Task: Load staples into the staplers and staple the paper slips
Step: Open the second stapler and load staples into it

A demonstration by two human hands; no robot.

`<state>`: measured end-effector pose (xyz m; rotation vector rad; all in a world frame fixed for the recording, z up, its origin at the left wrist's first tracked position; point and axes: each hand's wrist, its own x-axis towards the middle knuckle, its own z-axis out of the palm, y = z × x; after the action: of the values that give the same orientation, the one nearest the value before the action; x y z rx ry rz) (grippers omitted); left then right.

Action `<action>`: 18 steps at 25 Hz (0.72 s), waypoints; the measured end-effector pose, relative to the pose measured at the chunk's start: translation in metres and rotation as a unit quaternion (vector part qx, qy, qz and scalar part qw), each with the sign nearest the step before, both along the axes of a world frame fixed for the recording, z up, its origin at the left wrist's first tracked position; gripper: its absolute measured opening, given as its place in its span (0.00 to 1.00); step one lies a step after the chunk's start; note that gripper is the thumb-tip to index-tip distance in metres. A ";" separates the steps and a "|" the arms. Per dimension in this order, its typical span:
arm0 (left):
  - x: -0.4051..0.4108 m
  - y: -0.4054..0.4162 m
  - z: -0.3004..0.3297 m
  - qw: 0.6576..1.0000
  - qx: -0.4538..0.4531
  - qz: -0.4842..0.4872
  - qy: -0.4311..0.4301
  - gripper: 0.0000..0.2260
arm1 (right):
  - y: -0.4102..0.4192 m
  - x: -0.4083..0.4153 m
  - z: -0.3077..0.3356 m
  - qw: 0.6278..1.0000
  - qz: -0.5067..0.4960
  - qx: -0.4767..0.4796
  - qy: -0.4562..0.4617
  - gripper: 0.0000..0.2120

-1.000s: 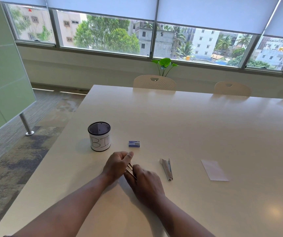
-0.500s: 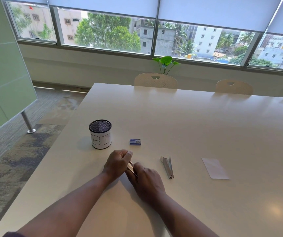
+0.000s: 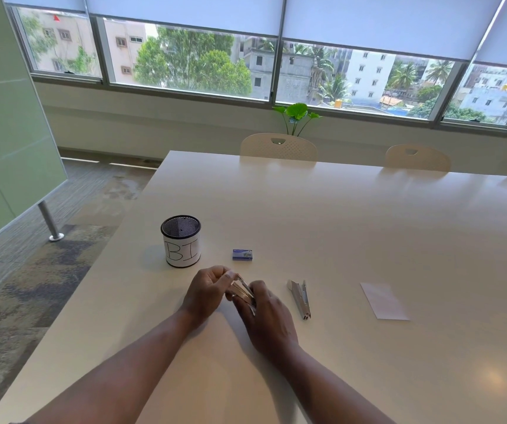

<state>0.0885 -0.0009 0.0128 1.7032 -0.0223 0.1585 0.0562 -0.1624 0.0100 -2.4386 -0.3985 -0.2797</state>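
Both hands meet over the near-left part of the cream bench [image 3: 353, 228], holding a small metal stapler [image 3: 242, 290] between them. The left hand [image 3: 207, 290] has its fingers curled, its grip pinching the stapler's far, raised end between thumb and fingertips. The right hand [image 3: 266, 315] wraps its curled fingers round the stapler's near end from the right, so most of the tool's lower half is hidden; only the silvery top strip shows, tilted up toward the left hand. Whether the stapler's magazine is open cannot be told.

Just to the right of the hands, apart from them, a second metal stapler [image 3: 299, 298] lies flat on the bench, its length running from the far side toward the near edge. Farther right a white paper slip [image 3: 383, 300] lies flat, well apart from both staplers. Beyond the hands, toward the far edge, sits a small blue staple box [image 3: 242, 254], and to its left, near the bench's left edge, stands a black mesh cup [image 3: 181, 241] wrapped in a white label with the handwritten letters "BI"

Pale chairs [image 3: 278, 147] stand along the far edge, with a green plant [image 3: 297, 113] behind them under the windows
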 end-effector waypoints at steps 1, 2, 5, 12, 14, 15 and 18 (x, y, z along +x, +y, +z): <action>-0.001 0.000 0.001 1.000 0.004 0.005 0.000 0.11 | -0.001 0.001 0.000 1.000 -0.002 0.010 0.000 0.16; -0.002 -0.001 0.002 1.000 0.005 0.010 0.000 0.09 | -0.001 0.001 0.000 1.000 -0.004 0.019 0.001 0.15; -0.003 0.001 0.003 1.000 -0.008 0.011 0.007 0.08 | 0.000 0.003 -0.002 1.000 -0.005 0.024 0.001 0.13; -0.015 0.000 0.005 0.996 -0.075 -0.036 0.017 0.06 | 0.001 0.006 -0.004 0.999 -0.013 0.028 0.011 0.21; -0.015 0.001 0.004 0.996 -0.084 -0.039 0.016 0.06 | 0.001 0.005 -0.003 1.000 -0.010 0.026 0.014 0.21; -0.016 0.002 0.004 0.995 -0.087 -0.038 0.016 0.06 | 0.001 0.005 -0.002 1.000 -0.009 0.023 0.016 0.20; -0.017 0.001 0.004 0.996 -0.082 -0.027 0.015 0.10 | 0.001 0.004 -0.001 1.000 -0.013 0.016 0.023 0.17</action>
<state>0.0717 0.0003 0.0172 1.5396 -0.0328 0.0922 0.0607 -0.1616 0.0090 -2.4151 -0.3407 -0.2389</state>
